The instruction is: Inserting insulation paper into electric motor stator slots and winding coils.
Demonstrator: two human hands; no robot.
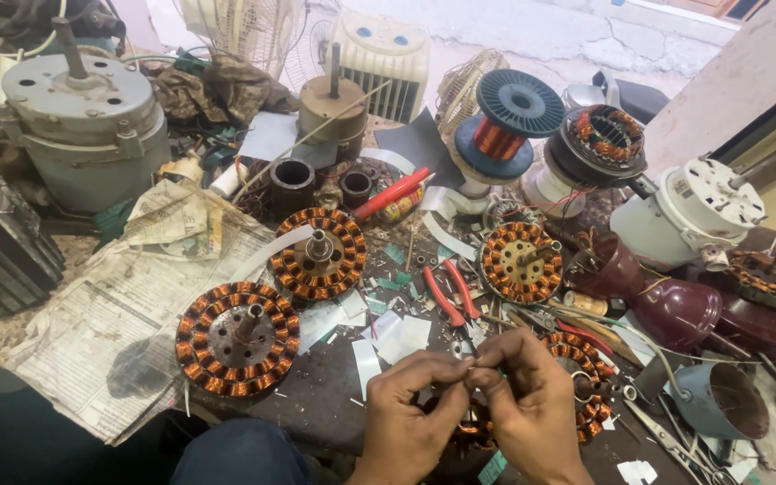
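My left hand (410, 409) and my right hand (532, 404) meet fingertip to fingertip at the bottom centre, pinching something thin and pale, probably a wire end (469, 364). Under and behind both hands lies a copper-wound fan stator (586, 377), partly hidden by them. Red-handled pliers (446, 295) lie just beyond my fingers. Scraps of white insulation paper (401, 334) lie to the left of my hands.
Three more wound stators lie on the bench: (237, 339), (318, 253), (521, 262). A copper wire spool (500, 135), a grey motor (83, 121), a white motor housing (689, 216), maroon covers (675, 310), scissors (666, 431) and newspaper (110, 332) crowd the bench.
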